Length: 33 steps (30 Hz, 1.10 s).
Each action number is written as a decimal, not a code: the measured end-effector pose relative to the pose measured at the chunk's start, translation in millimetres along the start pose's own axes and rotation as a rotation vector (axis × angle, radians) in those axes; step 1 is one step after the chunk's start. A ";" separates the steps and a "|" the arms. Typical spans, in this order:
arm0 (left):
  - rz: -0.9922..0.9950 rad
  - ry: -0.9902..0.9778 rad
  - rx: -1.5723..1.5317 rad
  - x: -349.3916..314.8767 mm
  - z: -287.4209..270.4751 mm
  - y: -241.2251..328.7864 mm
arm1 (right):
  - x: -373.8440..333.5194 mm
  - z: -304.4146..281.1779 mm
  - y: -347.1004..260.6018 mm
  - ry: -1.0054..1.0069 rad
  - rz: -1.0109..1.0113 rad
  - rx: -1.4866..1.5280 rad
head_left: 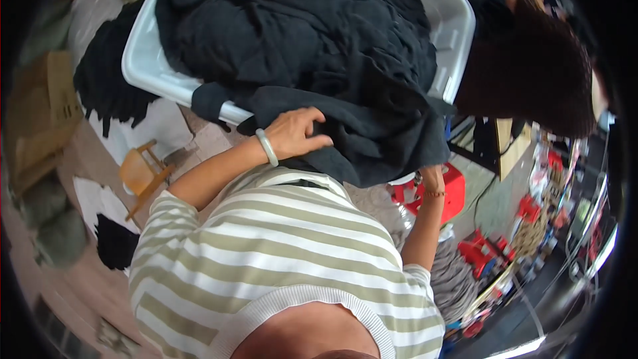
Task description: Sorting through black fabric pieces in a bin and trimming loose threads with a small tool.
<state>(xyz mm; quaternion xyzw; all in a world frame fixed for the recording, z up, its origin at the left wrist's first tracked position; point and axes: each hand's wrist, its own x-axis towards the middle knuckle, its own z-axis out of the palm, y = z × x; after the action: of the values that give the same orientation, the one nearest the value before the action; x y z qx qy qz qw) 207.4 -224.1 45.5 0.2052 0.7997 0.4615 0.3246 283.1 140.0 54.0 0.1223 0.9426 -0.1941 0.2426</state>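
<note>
A large heap of black cloth (286, 26) fills a pale grey plastic tub (157, 73) in front of me. One black piece of it, perhaps a garment (392, 133), hangs over the near rim toward my body. My left hand (298, 134) lies on this piece with thumb and fingers apart, and a pale bangle circles its wrist. At the right, my right hand (432, 176) is closed on the lower edge of the same cloth. Its fingertips are partly hidden by the folds.
A red plastic stool (446, 193) stands beside my right forearm. Left of me are a small wooden chair (141, 171), cardboard boxes (63, 86) and dark cloth piles (113, 66). A dark brown knitted item (538, 66) hangs at the right, near cluttered shelves.
</note>
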 end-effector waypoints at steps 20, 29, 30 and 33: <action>0.510 0.976 -0.643 64.1 -214.1 49.4 | 1.4 -33.9 38.7 0.282 0.234 1.125; -0.208 0.434 0.429 -63.2 -202.9 -101.1 | 31.5 10.7 29.1 0.147 0.329 0.558; -0.380 0.307 0.430 -71.6 -192.9 -116.9 | 27.0 10.3 21.0 0.134 0.375 0.501; -0.493 0.213 0.544 -79.0 -160.5 -135.2 | 23.1 10.1 22.2 0.132 0.402 0.467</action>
<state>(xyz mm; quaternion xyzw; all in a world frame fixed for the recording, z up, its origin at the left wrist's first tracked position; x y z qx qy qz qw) 145.4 -437.0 12.0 0.0362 0.9475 0.1592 0.2748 274.7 158.8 27.4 0.3710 0.8433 -0.3448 0.1796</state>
